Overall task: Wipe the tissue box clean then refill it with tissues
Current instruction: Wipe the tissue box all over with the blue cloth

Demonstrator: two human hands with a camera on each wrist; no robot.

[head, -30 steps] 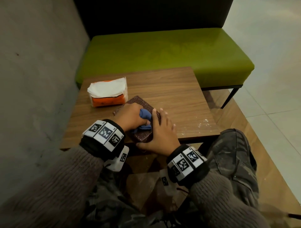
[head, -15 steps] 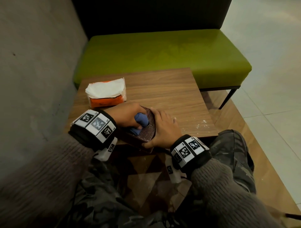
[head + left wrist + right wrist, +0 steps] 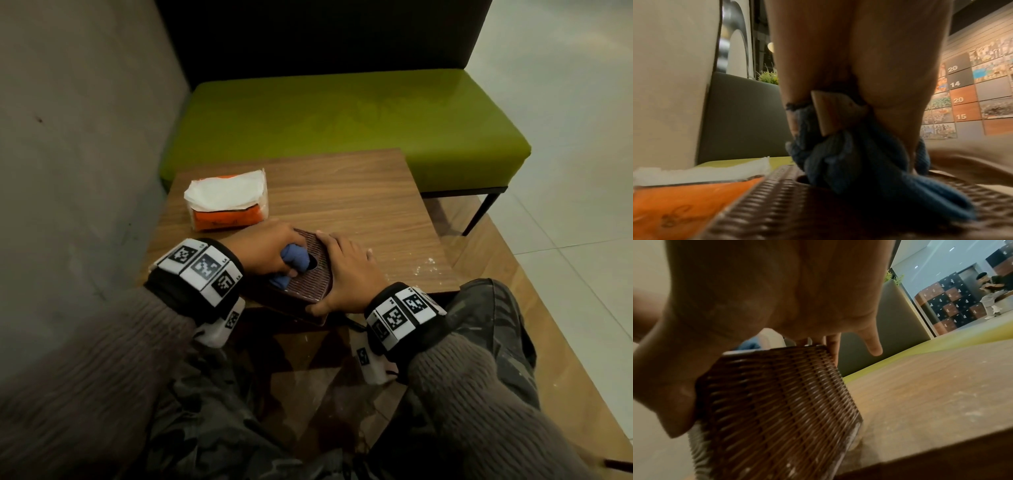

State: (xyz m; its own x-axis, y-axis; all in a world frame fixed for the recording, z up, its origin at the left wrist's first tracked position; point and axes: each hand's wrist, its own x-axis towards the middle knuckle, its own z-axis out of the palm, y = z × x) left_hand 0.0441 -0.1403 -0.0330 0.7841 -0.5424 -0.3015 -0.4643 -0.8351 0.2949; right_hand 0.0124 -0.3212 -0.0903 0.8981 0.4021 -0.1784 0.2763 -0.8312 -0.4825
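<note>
While the left hand [image 3: 265, 251] bunches a blue cloth [image 3: 295, 258] in curled fingers and presses it on the ribbed lid of the brown woven tissue box [image 3: 308, 286], the right hand [image 3: 346, 274] grips the box's right side, thumb hooked at the near corner and fingers laid along the far edge. That box sits at the near edge of the wooden table [image 3: 359, 198], its near corner overhanging, its long axis running diagonally from near-right to far-left, directly under both hands. By my reading the wiping is still under way, the cloth sitting just beside the dark dispensing slot (partly covered, so its full shape is unclear). What the refill will turn on is the tissue pack [image 3: 227, 202], orange wrapper with white tissue showing on top: it lies just beyond the box toward the far-left, near the left hand and well closer to it than to the right. In the left wrist view the wrapper carries a faint cursive mark too blurred to read; wall panels behind read 20, 14, 20, 15.
</note>
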